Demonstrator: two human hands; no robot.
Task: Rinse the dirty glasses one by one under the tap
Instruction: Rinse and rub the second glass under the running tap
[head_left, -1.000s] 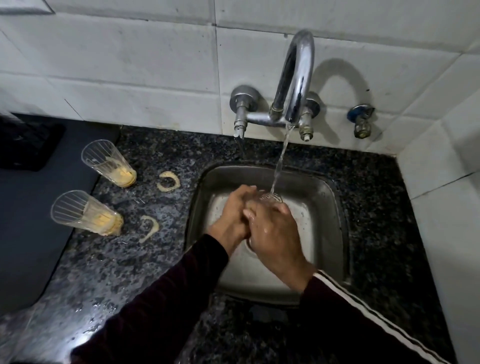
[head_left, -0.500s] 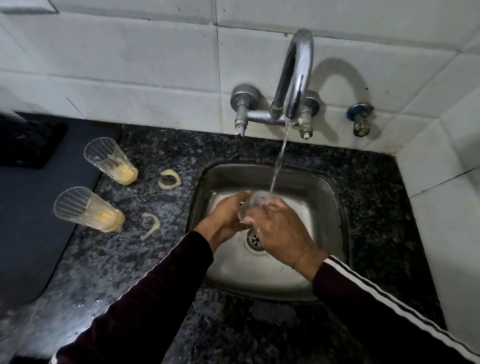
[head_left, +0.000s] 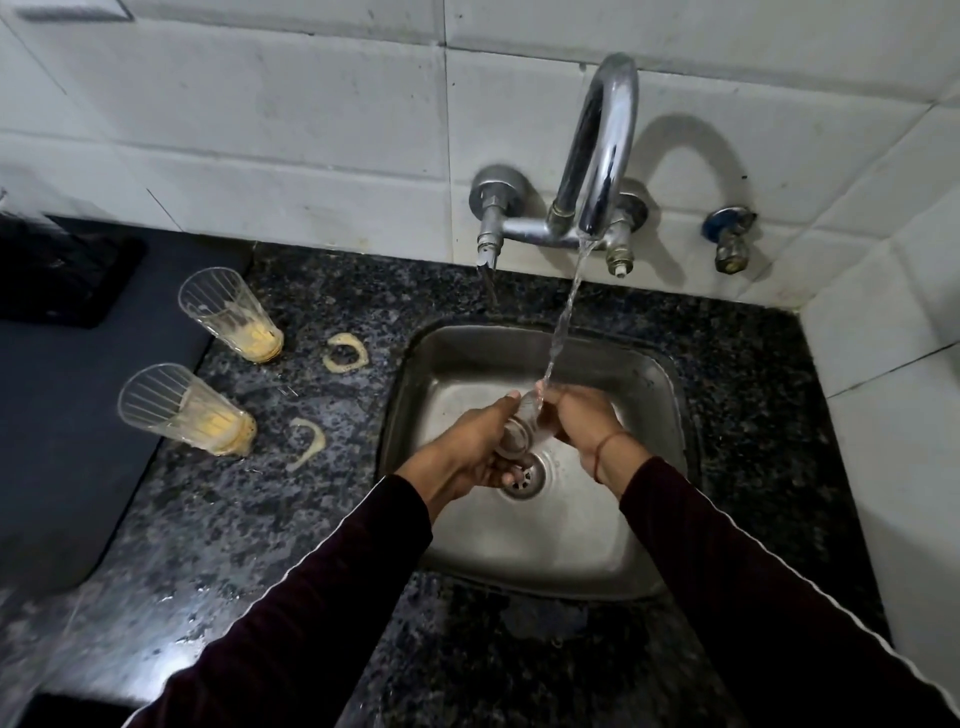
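While water hits it, glass (head_left: 521, 427) lies between left hand (head_left: 470, 451) and right hand (head_left: 584, 423), each grip curled round it

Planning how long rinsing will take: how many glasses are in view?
3: one glass held by both hands over the sink, two dirty glasses on the counter's left. None seem hidden.

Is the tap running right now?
Yes, on. A stream of water falls from the tap onto the glass held by both hands over the sink.
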